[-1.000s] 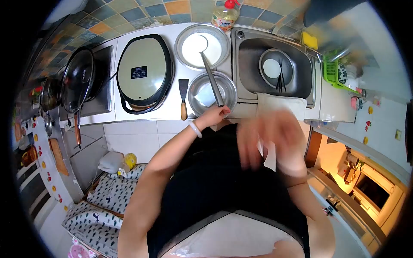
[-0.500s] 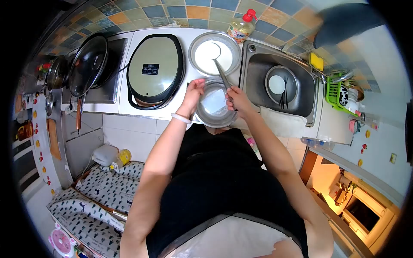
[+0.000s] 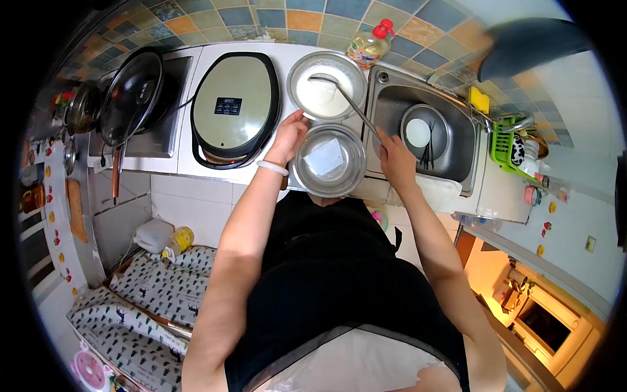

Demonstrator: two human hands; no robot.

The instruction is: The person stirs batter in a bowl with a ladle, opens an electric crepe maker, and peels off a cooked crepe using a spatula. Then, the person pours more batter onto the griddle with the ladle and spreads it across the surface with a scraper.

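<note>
The right hand [image 3: 397,160] grips a long grey metal ladle [image 3: 356,108] near its handle end, bowl-end at white liquid [image 3: 320,101] in the far round metal bowl [image 3: 359,73]. Likely stiff and light, it suits that hold. The left hand [image 3: 289,138] curls beside the bowl, its grip unclear.

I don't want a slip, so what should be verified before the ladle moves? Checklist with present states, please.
1. Ladle gripped: ok; the right hand holds its handle.
2. Ladle head within the rear bowl's rim: ok, seen from above.
3. Rear bowl steadied: cannot tell; the left hand is beside it, contact unclear.
4. Front bowl free of loose things: not ok; a pale square thing lies in it.
5. Cooker lid up, if wanted open: not ok; it is down.
</note>
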